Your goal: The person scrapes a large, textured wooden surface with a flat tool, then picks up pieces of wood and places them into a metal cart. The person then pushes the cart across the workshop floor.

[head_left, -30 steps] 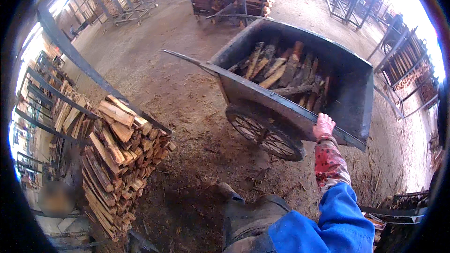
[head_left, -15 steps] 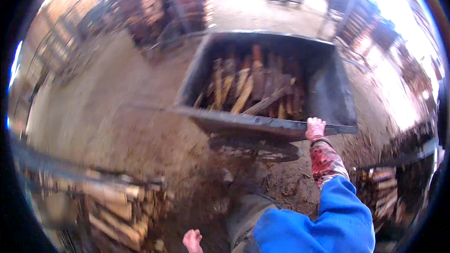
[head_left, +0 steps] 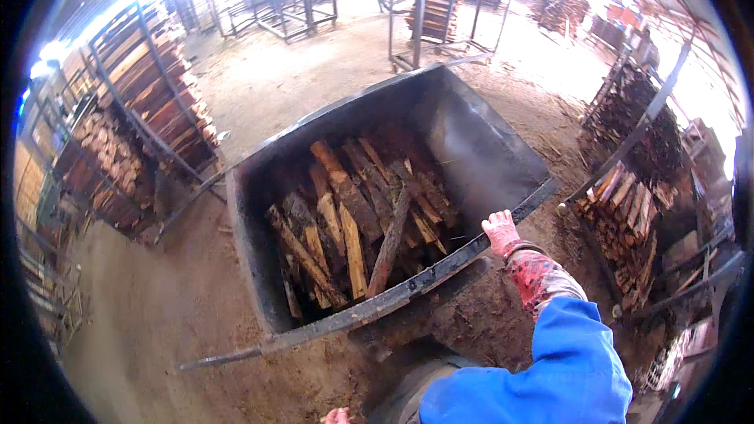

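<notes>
A large dark metal cart (head_left: 491,133) with an open top stands in front of me, set at a slant. Split firewood pieces (head_left: 353,251) lie loosely in its left and middle part; the right part of its inside shows bare wall. My right hand (head_left: 503,232) is closed over the near rim, close to the right corner, its fingers curled across the edge. From the near left corner a metal bar (head_left: 220,360) sticks out. Only a small part of my left hand (head_left: 338,416) shows at the lower edge, away from the cart; its fingers are mostly cut off.
Metal racks stacked with split wood (head_left: 149,86) stand at the left. More wood piles (head_left: 628,204) and a slanting metal post (head_left: 664,90) are close by on the right. Upright frames (head_left: 420,23) stand beyond the cart on the dirt floor (head_left: 259,71).
The cart now lies at a slant in view, its left end nearer me, and more of the yard ahead shows. My right hand has stayed on the rim; the left has dropped lower in view.
</notes>
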A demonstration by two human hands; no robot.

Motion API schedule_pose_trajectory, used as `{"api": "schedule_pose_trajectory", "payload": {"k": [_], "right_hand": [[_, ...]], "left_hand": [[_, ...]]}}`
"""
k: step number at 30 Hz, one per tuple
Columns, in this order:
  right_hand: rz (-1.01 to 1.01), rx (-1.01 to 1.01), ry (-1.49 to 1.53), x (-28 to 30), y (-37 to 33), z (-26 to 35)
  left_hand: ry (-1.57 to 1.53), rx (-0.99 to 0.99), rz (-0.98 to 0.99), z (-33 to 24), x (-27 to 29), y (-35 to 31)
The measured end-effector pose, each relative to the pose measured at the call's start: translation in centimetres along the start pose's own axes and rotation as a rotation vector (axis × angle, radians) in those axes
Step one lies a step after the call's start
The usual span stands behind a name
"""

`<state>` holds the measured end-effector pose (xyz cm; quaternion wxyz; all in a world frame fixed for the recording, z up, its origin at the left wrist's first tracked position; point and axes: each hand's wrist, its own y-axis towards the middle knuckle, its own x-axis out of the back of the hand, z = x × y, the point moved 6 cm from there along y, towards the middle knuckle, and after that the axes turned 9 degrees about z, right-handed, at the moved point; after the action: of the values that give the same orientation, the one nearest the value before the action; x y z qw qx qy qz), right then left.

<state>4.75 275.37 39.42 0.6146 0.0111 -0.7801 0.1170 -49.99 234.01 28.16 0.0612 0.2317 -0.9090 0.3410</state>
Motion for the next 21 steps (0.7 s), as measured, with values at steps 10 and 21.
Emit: {"api": "schedule_pose_trajectory", "payload": {"k": [10,21], "right_hand": [[-0.058,-0.307,0.075,0.5,-2.6,6.2],[-0.038,-0.64,0.636,0.0,-7.4,22.7]], "left_hand": [[-0.001,-0.006,0.185,-10.5,7.6,9.8],[-0.006,-0.022,0.387,-6.2,15.2,23.1]]}}
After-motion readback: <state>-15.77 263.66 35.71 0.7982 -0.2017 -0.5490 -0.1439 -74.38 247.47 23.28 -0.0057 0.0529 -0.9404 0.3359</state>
